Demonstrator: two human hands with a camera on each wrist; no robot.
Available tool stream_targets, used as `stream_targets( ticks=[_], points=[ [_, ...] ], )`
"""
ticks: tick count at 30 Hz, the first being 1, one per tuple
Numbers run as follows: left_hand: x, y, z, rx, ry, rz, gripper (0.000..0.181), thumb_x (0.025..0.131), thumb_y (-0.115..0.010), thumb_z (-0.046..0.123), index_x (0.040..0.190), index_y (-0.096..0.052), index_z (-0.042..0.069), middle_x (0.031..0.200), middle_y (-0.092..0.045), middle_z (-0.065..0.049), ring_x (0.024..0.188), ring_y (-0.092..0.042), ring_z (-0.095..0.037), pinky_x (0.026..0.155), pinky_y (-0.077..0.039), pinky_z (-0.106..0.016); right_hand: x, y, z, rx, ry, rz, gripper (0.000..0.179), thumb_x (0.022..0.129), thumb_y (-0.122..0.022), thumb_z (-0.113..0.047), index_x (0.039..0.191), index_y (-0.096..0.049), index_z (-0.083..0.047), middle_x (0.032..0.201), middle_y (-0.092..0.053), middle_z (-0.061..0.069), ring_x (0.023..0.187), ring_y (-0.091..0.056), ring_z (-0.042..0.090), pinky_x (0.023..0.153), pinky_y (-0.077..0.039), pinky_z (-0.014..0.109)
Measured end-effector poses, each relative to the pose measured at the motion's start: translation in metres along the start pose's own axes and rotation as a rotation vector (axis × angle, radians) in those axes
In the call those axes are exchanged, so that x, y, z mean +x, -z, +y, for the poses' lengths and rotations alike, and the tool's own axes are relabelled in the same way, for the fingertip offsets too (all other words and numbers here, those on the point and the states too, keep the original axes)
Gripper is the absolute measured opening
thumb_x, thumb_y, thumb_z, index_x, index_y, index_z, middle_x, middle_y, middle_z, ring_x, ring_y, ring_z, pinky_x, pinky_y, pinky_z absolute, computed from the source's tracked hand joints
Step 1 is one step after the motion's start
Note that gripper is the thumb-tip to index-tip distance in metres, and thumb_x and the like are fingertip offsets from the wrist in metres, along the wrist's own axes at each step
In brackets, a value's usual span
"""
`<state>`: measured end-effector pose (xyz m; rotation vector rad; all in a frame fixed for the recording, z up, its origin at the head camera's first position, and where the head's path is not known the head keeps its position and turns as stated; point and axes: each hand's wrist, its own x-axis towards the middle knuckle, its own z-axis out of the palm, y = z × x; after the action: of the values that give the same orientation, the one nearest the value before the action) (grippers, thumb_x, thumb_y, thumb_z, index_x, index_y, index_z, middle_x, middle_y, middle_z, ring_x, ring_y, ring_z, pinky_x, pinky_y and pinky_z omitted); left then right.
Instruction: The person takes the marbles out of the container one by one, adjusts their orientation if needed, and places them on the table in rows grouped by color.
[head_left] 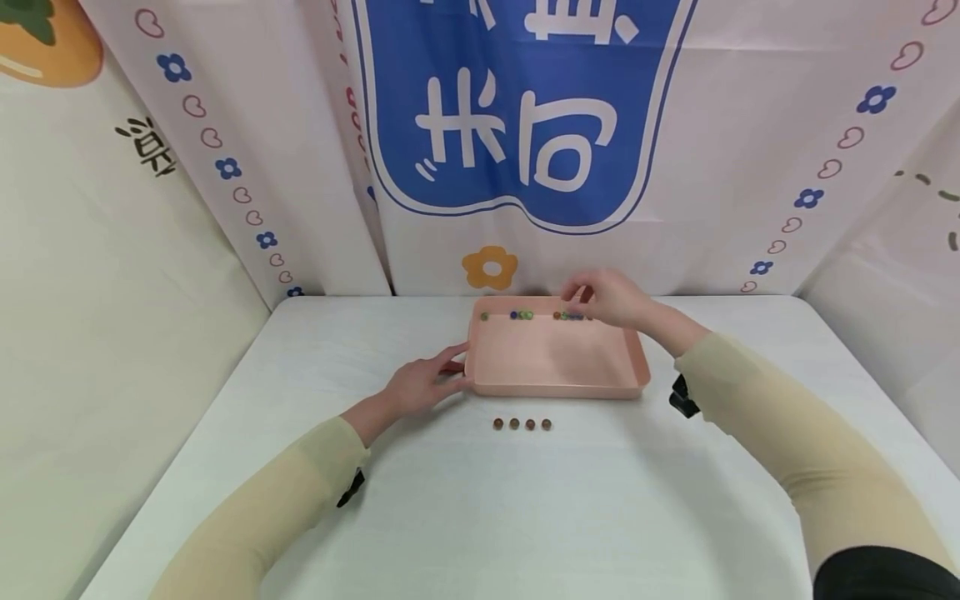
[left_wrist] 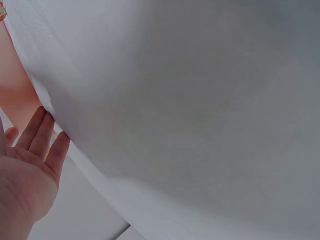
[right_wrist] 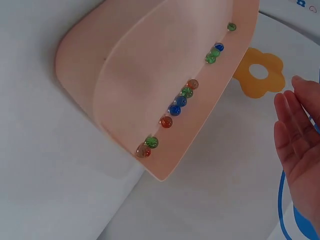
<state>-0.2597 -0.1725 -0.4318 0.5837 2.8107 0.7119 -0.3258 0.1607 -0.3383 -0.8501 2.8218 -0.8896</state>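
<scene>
A pink tray (head_left: 555, 390) stands on the white table, and my left hand (head_left: 422, 385) touches its left side with fingers extended. In the left wrist view those fingers (left_wrist: 36, 131) look mostly straight against the tray's edge. Green, blue and orange glass marbles (right_wrist: 181, 101) lie along the tray's far wall, some touching each other and some apart. Over the far right part of the tray hovers my right hand (head_left: 611, 300), hiding some marbles in the head view. Nothing shows between its fingers (right_wrist: 287, 112) in the right wrist view.
Several brown marbles (head_left: 514, 424) form a row on the white table (head_left: 525, 508) in front of the tray. A patterned cloth (head_left: 712, 167) with a blue emblem hangs right behind the tray, at the table's back edge.
</scene>
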Motion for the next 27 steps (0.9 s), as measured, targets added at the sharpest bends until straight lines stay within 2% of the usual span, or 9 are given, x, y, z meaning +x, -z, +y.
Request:
stream_targets(
  ticks=[7, 10, 15, 21, 27],
  points=[
    [0.000, -0.002, 0.000, -0.004, -0.003, -0.004, 0.071, 0.096, -0.052, 0.054, 0.154, -0.027, 0.023, 0.133, -0.059, -0.004, 0.124, -0.053, -0.028, 0.101, -0.038, -0.051, 0.016, -0.001, 0.006, 0.034, -0.157, -0.053, 0.019, 0.092, -0.069, -0.014, 0.109, -0.067, -0.006, 0.092, -0.065, 0.012, 0.064, -0.060, 0.023, 0.052, -0.048, 0.032],
    [0.001, -0.003, 0.000, -0.002, 0.000, -0.006, 0.071, 0.096, -0.052, 0.055, 0.154, -0.027, 0.024, 0.134, -0.059, -0.004, 0.124, -0.053, -0.027, 0.101, -0.038, -0.051, 0.022, -0.001, 0.007, 0.022, -0.148, -0.047, 0.018, 0.092, -0.068, -0.012, 0.108, -0.067, -0.005, 0.096, -0.065, 0.010, 0.073, -0.060, 0.023, 0.058, -0.050, 0.033],
    [0.000, -0.002, 0.000, 0.001, 0.004, -0.004, 0.071, 0.096, -0.052, 0.055, 0.154, -0.027, 0.024, 0.134, -0.059, -0.004, 0.124, -0.053, -0.028, 0.101, -0.038, -0.051, 0.034, -0.003, 0.012, 0.011, -0.111, -0.032, 0.017, 0.090, -0.069, -0.008, 0.106, -0.069, -0.003, 0.100, -0.066, 0.008, 0.088, -0.060, 0.023, 0.077, -0.051, 0.037],
    [0.001, 0.000, -0.001, 0.007, -0.005, -0.004, 0.071, 0.096, -0.051, 0.056, 0.154, -0.026, 0.024, 0.134, -0.059, -0.004, 0.124, -0.053, -0.028, 0.101, -0.038, -0.051, 0.047, -0.010, 0.024, 0.011, -0.085, -0.066, 0.016, 0.088, -0.069, -0.004, 0.103, -0.069, -0.002, 0.099, -0.066, 0.008, 0.088, -0.062, 0.025, 0.072, -0.054, 0.037],
    [0.000, 0.000, -0.001, 0.005, -0.001, -0.007, 0.071, 0.096, -0.052, 0.055, 0.154, -0.026, 0.025, 0.134, -0.059, -0.004, 0.124, -0.053, -0.027, 0.101, -0.038, -0.051, 0.052, -0.018, 0.032, 0.030, -0.125, -0.156, 0.018, 0.089, -0.067, -0.005, 0.107, -0.067, -0.002, 0.106, -0.064, 0.013, 0.090, -0.062, 0.027, 0.066, -0.055, 0.047]
  ],
)
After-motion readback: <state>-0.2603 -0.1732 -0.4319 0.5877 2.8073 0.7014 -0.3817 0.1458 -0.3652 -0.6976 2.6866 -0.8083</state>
